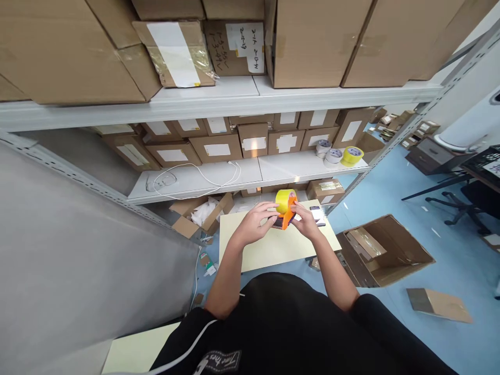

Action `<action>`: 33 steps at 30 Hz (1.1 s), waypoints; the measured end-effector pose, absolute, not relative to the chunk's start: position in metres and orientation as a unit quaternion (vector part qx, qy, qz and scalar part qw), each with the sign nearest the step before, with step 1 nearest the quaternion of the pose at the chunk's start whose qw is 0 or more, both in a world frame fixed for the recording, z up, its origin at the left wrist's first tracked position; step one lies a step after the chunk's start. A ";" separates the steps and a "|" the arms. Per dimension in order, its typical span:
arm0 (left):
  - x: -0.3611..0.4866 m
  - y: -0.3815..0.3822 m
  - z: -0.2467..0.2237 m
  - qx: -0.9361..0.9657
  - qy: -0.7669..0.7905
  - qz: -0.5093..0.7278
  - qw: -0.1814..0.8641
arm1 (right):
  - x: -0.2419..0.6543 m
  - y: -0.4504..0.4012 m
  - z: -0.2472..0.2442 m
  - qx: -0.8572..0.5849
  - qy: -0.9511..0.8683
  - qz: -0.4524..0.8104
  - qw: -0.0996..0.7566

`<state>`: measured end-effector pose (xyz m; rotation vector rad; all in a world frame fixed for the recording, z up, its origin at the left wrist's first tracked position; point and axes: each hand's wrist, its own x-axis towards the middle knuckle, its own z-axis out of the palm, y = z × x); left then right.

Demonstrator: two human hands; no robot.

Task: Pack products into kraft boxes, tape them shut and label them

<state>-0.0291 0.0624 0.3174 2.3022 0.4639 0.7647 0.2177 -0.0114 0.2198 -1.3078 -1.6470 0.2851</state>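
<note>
An orange tape dispenser (pixel 287 217) with a roll of yellow tape (pixel 283 201) on it is held between my two hands, above a pale yellow table. My right hand (pixel 304 223) grips the dispenser's right side, fingers on the orange frame. From the left, my left hand (pixel 255 224) has its fingers and thumb closed on the dispenser near the yellow roll. A dark part shows low between the hands; its details are too small to make out.
Ahead stands a metal shelf (pixel 219 101) packed with cardboard boxes. Two white tape rolls and a yellow tape roll (pixel 352 155) sit on its middle level, with a white cable (pixel 211 179). Below are the table (pixel 253 255), a phone-like object (pixel 314 208) and an open carton (pixel 406 245).
</note>
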 end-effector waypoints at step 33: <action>-0.061 0.089 0.294 0.878 0.240 0.371 0.181 | 0.197 0.003 0.227 -0.577 -0.683 0.168 0.415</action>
